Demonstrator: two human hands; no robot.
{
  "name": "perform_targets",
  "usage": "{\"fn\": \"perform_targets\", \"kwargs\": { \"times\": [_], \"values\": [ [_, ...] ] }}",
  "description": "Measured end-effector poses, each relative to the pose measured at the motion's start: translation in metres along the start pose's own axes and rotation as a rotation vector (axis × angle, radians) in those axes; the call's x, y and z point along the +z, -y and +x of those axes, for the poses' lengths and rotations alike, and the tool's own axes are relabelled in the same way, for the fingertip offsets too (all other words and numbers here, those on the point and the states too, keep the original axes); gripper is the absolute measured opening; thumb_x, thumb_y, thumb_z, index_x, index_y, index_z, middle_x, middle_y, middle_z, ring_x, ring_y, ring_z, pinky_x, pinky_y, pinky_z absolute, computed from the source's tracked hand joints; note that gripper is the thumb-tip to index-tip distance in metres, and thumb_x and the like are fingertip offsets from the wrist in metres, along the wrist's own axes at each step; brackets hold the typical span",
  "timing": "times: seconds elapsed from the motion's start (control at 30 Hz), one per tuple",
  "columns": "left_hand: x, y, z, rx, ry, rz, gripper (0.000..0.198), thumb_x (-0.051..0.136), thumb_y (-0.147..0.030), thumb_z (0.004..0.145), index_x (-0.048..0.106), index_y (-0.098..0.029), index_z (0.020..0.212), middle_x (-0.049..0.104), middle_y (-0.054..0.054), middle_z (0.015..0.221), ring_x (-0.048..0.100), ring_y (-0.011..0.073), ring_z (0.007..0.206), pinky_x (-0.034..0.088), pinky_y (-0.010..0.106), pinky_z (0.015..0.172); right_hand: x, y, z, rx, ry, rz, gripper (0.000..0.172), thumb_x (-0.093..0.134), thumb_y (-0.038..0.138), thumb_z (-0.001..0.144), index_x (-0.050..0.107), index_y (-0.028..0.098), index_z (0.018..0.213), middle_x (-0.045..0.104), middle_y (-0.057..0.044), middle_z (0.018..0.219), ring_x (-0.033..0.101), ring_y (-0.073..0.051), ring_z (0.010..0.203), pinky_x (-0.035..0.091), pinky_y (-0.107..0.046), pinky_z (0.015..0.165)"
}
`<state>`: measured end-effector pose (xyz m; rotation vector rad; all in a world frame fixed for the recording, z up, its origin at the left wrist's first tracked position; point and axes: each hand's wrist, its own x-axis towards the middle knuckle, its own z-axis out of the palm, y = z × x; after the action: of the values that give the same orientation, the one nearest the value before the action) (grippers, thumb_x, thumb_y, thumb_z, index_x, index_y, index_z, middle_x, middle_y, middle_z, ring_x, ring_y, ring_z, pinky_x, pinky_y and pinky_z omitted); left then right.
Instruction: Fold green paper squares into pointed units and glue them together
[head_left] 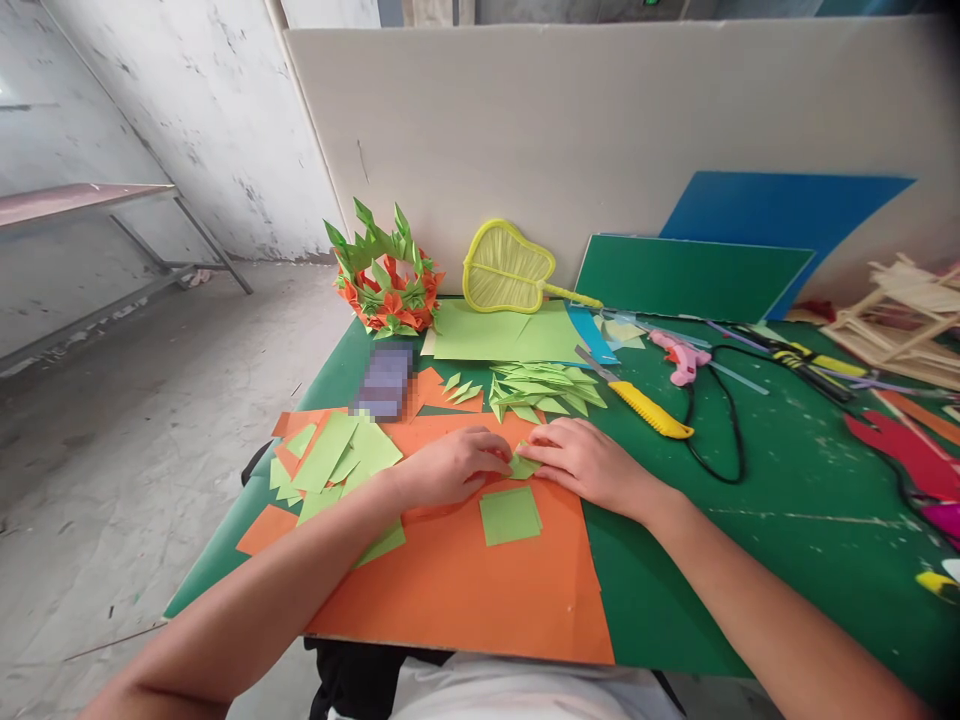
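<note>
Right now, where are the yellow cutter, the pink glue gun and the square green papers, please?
Yellow cutter (639, 402): head view, on its handle.
Pink glue gun (682, 358): head view, on its body.
Square green papers (510, 516): head view, top sheet's middle.

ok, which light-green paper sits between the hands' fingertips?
The small light-green piece between left hand and right hand; the square stack lies nearer the wearer, the folded pile farther away.

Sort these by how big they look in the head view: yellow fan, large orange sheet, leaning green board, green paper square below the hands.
1. Large orange sheet
2. Leaning green board
3. Yellow fan
4. Green paper square
</note>
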<state>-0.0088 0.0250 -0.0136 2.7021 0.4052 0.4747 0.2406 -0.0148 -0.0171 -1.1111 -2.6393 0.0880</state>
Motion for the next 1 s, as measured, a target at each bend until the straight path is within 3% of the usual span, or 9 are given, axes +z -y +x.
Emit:
{"fn": "perform_targets", "kwargs": {
  "times": [0.1, 0.37, 0.53, 0.73, 0.87, 1.0],
  "values": [
    [0.0, 0.003, 0.002, 0.07, 0.016, -0.042, 0.026, 0.046, -0.015, 0.092, 0.067, -0.02, 0.107, 0.066, 0.01, 0.111, 0.057, 0.021, 0.103, 0.046, 0.032, 0.09, 0.0, 0.002, 0.0, -0.021, -0.034, 0.028, 0.028, 0.049, 0.028, 0.095, 0.061, 0.026, 0.12, 0.063, -0.006, 0.111, 0.055, -0.022, 0.103, 0.045, -0.037, 0.087],
    [0.0, 0.008, 0.004, 0.062, 0.017, -0.133, 0.022, 0.048, -0.023, 0.094, 0.07, -0.02, 0.096, 0.07, 0.009, 0.106, 0.06, 0.0199, 0.099, 0.048, 0.033, 0.089, 0.009, 0.013, 0.005, -0.091, -0.085, 0.23, 0.02, 0.049, 0.026, 0.095, 0.069, 0.022, 0.098, 0.068, -0.006, 0.101, 0.06, -0.019, 0.092, 0.047, -0.033, 0.08],
    [-0.004, 0.01, 0.003, 0.037, 0.008, -0.195, 0.015, 0.057, -0.025, 0.088, 0.07, -0.02, 0.092, 0.069, 0.009, 0.107, 0.061, 0.0199, 0.101, 0.048, 0.034, 0.091, 0.011, 0.014, 0.007, -0.067, -0.087, 0.243, 0.021, 0.049, 0.026, 0.095, 0.07, 0.023, 0.095, 0.068, -0.006, 0.099, 0.06, -0.018, 0.089, 0.048, -0.031, 0.077],
    [-0.007, 0.008, 0.0, 0.046, 0.015, -0.218, 0.014, 0.054, -0.021, 0.088, 0.068, -0.018, 0.091, 0.068, 0.01, 0.11, 0.06, 0.0203, 0.102, 0.047, 0.035, 0.093, 0.01, 0.012, 0.006, -0.093, -0.085, 0.197, 0.025, 0.047, 0.028, 0.095, 0.071, 0.024, 0.093, 0.069, -0.005, 0.098, 0.061, -0.018, 0.086, 0.048, -0.031, 0.075],
    [-0.002, 0.009, 0.0, -0.092, 0.007, -0.191, 0.019, 0.05, -0.022, 0.092, 0.062, -0.019, 0.107, 0.065, 0.008, 0.103, 0.06, 0.0172, 0.096, 0.048, 0.029, 0.084, 0.011, 0.013, 0.006, -0.074, -0.092, 0.187, 0.021, 0.05, 0.025, 0.094, 0.071, 0.024, 0.091, 0.07, -0.004, 0.097, 0.061, -0.018, 0.086, 0.047, -0.03, 0.074],
    [0.007, 0.006, 0.005, -0.199, -0.063, -0.145, 0.012, 0.053, -0.022, 0.09, 0.061, -0.02, 0.1, 0.062, 0.005, 0.095, 0.056, 0.0173, 0.096, 0.045, 0.028, 0.083, 0.012, 0.017, 0.008, 0.017, -0.121, 0.259, 0.016, 0.054, 0.022, 0.09, 0.069, 0.023, 0.086, 0.068, -0.003, 0.092, 0.061, -0.017, 0.085, 0.047, -0.029, 0.074]
  ]
}}
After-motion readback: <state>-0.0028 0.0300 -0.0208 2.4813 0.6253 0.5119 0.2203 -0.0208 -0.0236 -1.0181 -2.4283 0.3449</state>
